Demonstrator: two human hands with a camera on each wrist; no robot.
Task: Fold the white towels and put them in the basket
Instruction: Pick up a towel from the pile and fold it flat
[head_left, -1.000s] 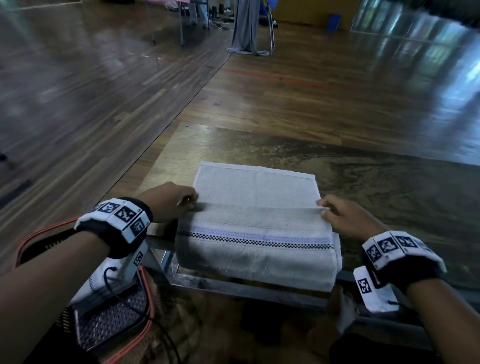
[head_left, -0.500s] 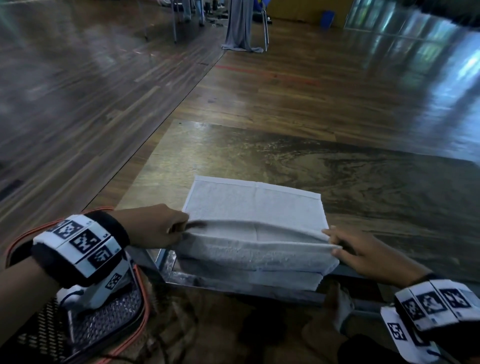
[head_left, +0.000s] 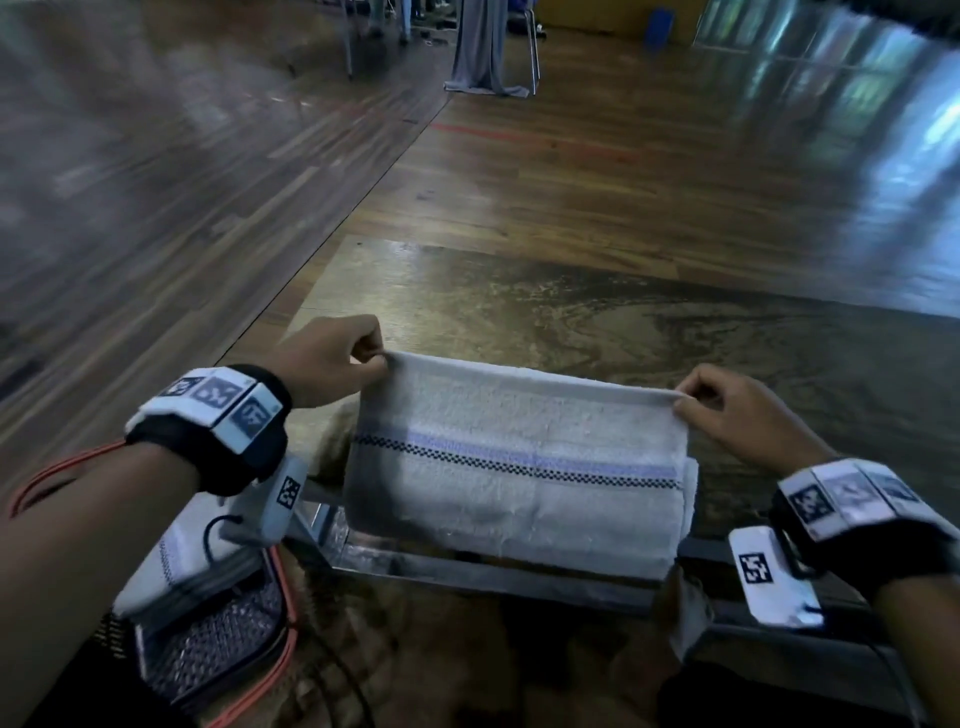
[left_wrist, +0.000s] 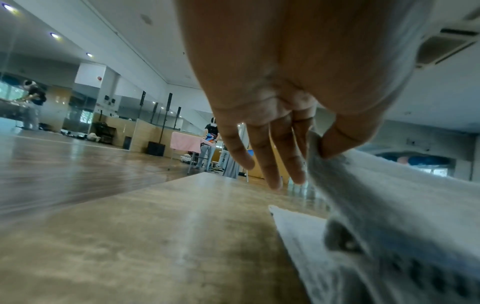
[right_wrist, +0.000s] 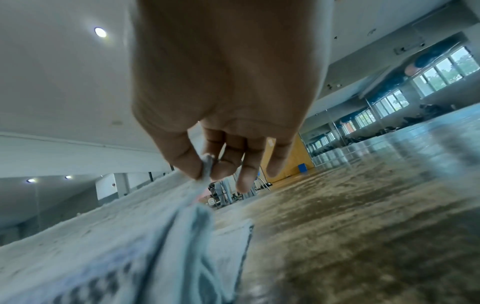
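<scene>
A white towel (head_left: 519, 467) with a blue stripe and a black checked line lies on the near edge of the brown table (head_left: 571, 312). Its near half is lifted and carried toward the far side. My left hand (head_left: 332, 358) pinches the towel's left corner between thumb and forefinger, which the left wrist view shows as left hand (left_wrist: 314, 148) on towel (left_wrist: 389, 195). My right hand (head_left: 727, 410) pinches the right corner, and the right wrist view shows this right hand (right_wrist: 207, 164) on towel (right_wrist: 103, 236). A basket (head_left: 218, 660) with an orange rim sits low at the left and holds a folded white towel (head_left: 182, 561).
The table's metal front rail (head_left: 493, 571) runs under the towel. Shiny wooden floor (head_left: 208, 182) surrounds the table. A grey cloth hanging from a chair (head_left: 483, 47) stands far back. People and a pink-covered table (left_wrist: 187, 142) appear in the distance.
Both hands took the towel's near edge, lifted it and carried it up and away over the part lying on the table. The striped side now faces me.
</scene>
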